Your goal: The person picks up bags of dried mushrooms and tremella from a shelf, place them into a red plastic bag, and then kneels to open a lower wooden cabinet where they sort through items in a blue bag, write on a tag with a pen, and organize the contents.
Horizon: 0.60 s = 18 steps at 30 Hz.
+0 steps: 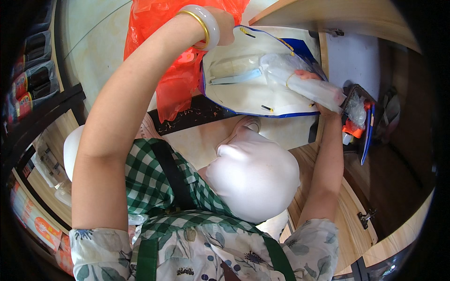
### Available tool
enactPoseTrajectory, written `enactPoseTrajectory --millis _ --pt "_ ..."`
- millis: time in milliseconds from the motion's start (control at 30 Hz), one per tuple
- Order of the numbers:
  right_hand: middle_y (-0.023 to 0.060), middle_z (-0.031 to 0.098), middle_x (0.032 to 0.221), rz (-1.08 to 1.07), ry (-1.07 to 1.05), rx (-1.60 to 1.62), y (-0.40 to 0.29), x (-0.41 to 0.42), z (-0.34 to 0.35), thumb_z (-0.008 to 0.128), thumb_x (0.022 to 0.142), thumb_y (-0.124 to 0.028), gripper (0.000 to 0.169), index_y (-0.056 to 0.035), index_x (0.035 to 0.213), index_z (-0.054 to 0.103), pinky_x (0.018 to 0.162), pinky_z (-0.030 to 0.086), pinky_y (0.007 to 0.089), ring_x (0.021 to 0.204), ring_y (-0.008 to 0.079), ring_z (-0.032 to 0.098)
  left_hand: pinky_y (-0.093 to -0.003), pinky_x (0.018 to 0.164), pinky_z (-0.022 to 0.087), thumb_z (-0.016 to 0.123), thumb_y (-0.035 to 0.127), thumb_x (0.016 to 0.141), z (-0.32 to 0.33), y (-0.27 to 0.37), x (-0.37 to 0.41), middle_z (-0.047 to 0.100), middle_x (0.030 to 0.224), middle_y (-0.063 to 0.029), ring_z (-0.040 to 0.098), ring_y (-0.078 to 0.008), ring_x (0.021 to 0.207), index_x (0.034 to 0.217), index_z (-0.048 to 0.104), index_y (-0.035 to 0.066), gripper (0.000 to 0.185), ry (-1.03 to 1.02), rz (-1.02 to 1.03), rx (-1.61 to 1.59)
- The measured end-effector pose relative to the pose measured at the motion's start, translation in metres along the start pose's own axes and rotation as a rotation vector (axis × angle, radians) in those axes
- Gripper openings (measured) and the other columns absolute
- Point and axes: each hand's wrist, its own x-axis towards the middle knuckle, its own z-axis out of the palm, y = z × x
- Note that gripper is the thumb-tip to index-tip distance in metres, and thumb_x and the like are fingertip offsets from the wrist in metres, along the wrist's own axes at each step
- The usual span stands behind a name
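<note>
A large paper or plastic carrier bag with a white inside and blue edges lies with its mouth towards me. My left hand, with a white bangle and a gold one at the wrist, is closed at the bag's upper left rim. My right hand grips a roll of clear plastic bags bound with a rubber band, at the right side of the bag's mouth. The palm is hidden behind the roll. Inside the carrier bag lie a light blue strip and a clear plastic packet.
A red plastic bag lies to the left. On the right, an open wooden cabinet holds a dark basket with plastic and orange items. Cabinet doors stand open above and below. Bottle packs line the left shelf.
</note>
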Motion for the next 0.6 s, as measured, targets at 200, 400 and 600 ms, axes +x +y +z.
enactPoseTrajectory --millis 200,400,600 --pt "0.0142 0.045 0.118 0.036 0.085 0.057 0.013 -0.019 -0.002 0.036 0.072 -0.064 0.068 -0.0053 0.102 0.051 0.100 0.025 0.0379 0.115 0.0257 0.037 -0.0369 0.070 0.047 0.043 0.015 0.077 0.008 -0.002 0.010 0.060 0.079 -0.0202 0.059 -0.0301 0.070 0.079 0.062 -0.003 0.026 -0.064 -0.001 -0.035" --pt "0.0147 0.045 0.117 -0.138 -0.001 -0.132 0.010 -0.017 0.012 0.042 0.073 -0.060 0.067 -0.0026 0.107 0.050 0.099 0.028 0.0387 0.114 0.0259 0.038 -0.0374 0.069 0.047 0.044 0.017 0.078 0.011 -0.001 0.010 0.060 0.078 -0.0207 0.059 -0.0311 0.070 0.078 0.062 -0.003 0.028 -0.025 0.033 -0.012" --pt "0.0170 0.027 0.136 0.074 0.137 -0.860 -0.005 0.012 0.087 0.065 0.066 -0.010 0.074 -0.0044 0.131 0.029 0.104 0.021 0.0337 0.127 0.0283 0.024 -0.0380 0.068 0.047 0.045 0.021 0.078 0.010 -0.001 0.007 0.060 0.078 -0.0223 0.059 -0.0328 0.072 0.077 0.062 -0.003 0.030 0.048 0.113 0.010"
